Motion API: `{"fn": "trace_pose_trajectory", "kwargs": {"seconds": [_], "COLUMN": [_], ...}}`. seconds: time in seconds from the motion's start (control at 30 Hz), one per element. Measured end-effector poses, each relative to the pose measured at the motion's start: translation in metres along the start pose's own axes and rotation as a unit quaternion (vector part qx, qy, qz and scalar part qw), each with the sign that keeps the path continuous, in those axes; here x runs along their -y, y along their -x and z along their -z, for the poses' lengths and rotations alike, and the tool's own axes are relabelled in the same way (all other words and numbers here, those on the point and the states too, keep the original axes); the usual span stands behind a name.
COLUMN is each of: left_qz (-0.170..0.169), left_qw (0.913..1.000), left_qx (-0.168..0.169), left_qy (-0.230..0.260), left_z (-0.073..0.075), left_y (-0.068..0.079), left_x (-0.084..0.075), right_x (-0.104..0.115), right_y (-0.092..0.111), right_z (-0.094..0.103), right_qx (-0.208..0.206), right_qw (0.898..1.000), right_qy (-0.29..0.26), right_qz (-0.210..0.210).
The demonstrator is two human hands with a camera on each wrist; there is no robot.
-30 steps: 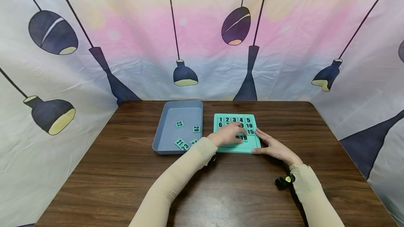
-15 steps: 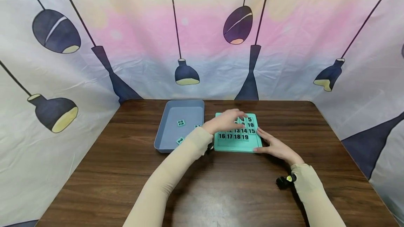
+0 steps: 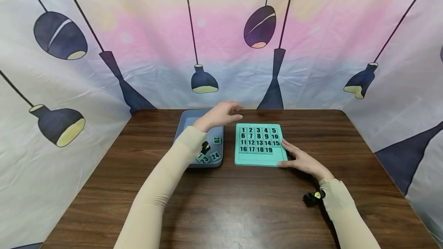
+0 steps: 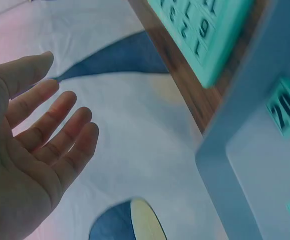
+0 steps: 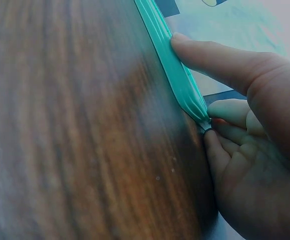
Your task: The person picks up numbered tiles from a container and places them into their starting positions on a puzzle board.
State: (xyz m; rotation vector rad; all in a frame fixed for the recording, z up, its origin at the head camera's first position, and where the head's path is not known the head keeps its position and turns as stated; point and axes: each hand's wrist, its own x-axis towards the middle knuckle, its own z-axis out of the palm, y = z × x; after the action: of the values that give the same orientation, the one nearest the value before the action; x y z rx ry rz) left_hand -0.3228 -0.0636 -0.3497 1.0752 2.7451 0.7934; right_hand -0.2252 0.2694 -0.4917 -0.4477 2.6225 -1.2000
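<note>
My left hand (image 3: 221, 115) hovers over the far right part of the blue-grey tray (image 3: 189, 116). Its fingers are loosely spread and the palm is bare in the left wrist view. Inside the tray lie green number tiles, among them tile 20 (image 3: 217, 140), tile 24 (image 3: 215, 156) and tile 23 (image 3: 204, 159); my forearm hides part of the tray. To the right, a turquoise number board (image 3: 257, 159) carries tiles 1 to 19 in rows, its bottom row filled up to 19. My right hand (image 3: 303, 162) holds the board at its near right corner, thumb and fingers on the edges.
Tray and board stand side by side toward the far edge of the brown wooden table (image 3: 263, 206), a narrow gap between them. A cloth backdrop (image 3: 155, 87) with printed lamps hangs behind. A black wrist camera (image 3: 310, 200) sits at my right cuff.
My left hand has lifted off the board and moved left and away from me, over the tray, uncovering the numbers. The right hand keeps its place at the board's corner.
</note>
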Motion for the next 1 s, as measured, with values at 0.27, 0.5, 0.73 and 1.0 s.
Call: {"fn": "trace_pose_trajectory", "kwargs": {"seconds": [0.27, 0.5, 0.73, 1.0], "left_qz": [0.034, 0.050, 0.077, 0.099], "left_qw": [0.9992, 0.9982, 0.9966, 0.9900], "left_qx": [-0.013, -0.022, 0.023, 0.101], "left_qy": [-0.015, -0.026, -0.019, -0.006], "left_z": [0.014, 0.020, 0.011, -0.005], "left_y": [0.019, 0.026, 0.034, 0.038], "left_x": [0.026, 0.044, 0.065, 0.080], "right_x": [-0.003, 0.000, 0.000, 0.000], "right_y": [-0.001, 0.001, 0.001, 0.000], "right_z": [-0.001, 0.001, -0.001, -0.001], "right_qx": [0.001, 0.001, 0.001, -0.001], "right_qw": [1.000, 1.000, 1.000, 1.000], "right_qy": [-0.006, -0.002, 0.000, -0.004], "right_qz": [0.003, 0.008, 0.013, 0.006]}}
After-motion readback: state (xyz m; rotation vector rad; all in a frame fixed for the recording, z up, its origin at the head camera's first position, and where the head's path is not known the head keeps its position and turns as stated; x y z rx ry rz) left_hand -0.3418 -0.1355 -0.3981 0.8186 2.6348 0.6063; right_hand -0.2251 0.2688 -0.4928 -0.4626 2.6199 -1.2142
